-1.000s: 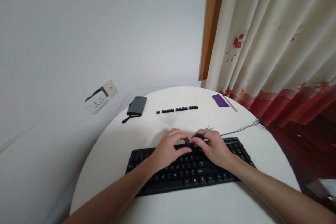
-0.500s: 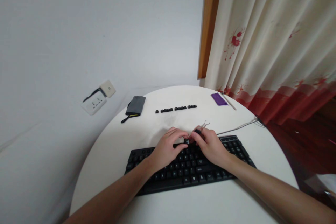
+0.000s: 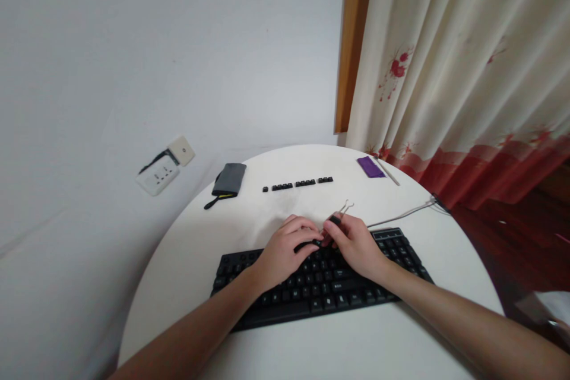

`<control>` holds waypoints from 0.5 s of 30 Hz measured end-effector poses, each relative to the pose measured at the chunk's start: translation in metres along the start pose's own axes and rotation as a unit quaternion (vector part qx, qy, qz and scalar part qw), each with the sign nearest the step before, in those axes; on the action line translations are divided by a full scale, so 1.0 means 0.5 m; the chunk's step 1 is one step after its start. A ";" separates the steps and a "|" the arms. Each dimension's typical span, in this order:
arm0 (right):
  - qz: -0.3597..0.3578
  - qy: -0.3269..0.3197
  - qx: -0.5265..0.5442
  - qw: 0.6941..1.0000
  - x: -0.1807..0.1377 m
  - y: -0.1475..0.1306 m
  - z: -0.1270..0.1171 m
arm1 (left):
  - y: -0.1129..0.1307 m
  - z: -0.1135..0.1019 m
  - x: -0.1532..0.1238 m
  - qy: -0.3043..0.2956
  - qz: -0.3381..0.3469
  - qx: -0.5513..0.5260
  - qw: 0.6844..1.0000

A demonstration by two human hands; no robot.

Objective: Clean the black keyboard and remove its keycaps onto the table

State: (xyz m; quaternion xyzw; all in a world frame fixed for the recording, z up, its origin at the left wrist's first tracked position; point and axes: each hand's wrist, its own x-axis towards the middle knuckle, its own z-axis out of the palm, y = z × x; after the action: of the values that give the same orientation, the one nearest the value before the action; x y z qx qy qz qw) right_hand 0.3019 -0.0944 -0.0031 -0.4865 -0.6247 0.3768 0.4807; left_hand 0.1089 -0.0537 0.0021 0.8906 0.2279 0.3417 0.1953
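Note:
A black keyboard (image 3: 320, 288) lies on a round white table (image 3: 312, 344). My left hand (image 3: 285, 249) rests curled on the keyboard's top rows, its fingertips pressed down near a key. Close beside it, my right hand (image 3: 354, 243) is closed round a wire keycap puller (image 3: 344, 211), whose two metal prongs stick up past the fingers. The two hands meet at the keyboard's upper middle. A row of several loose black keycaps (image 3: 298, 184) lies further back on the table.
A grey pouch with a strap (image 3: 228, 181) lies at the back left, a purple cloth (image 3: 371, 167) and a thin stick (image 3: 388, 171) at the back right. The keyboard cable (image 3: 403, 215) runs right. A wall socket (image 3: 159, 173) and a curtain (image 3: 454, 71) flank the table.
My right hand has tilted the puller, so its prongs now point higher and further back. Both hands stay at the same spot on the keyboard. The view has shifted slightly.

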 end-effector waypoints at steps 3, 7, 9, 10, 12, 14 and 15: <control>0.008 0.002 -0.003 1.000 -0.001 -0.004 0.002 | -0.001 0.001 -0.002 0.006 -0.004 0.002 1.000; 0.030 0.005 0.017 0.999 -0.004 -0.007 0.005 | 0.001 -0.002 -0.003 -0.012 -0.002 -0.017 1.000; 0.039 0.002 0.040 0.998 -0.004 -0.008 0.007 | 0.002 -0.004 -0.003 -0.016 -0.003 -0.029 0.999; 0.043 -0.002 0.051 0.998 -0.003 -0.008 0.008 | 0.003 -0.005 -0.003 -0.018 -0.005 -0.035 0.999; 0.047 -0.009 0.066 0.997 -0.003 -0.007 0.010 | 0.005 -0.007 -0.003 -0.026 -0.007 -0.044 0.999; 0.049 -0.015 0.072 0.996 -0.002 -0.007 0.010 | 0.005 -0.007 -0.003 -0.036 -0.009 -0.052 0.998; 0.049 -0.019 0.072 0.996 -0.002 -0.007 0.010 | 0.005 -0.007 -0.002 -0.038 -0.010 -0.057 0.998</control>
State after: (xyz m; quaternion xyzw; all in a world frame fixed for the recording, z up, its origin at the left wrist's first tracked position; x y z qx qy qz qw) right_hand 0.2964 -0.0965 -0.0015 -0.4732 -0.5801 0.4534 0.4837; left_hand 0.1065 -0.0559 0.0051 0.8879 0.2098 0.3181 0.2578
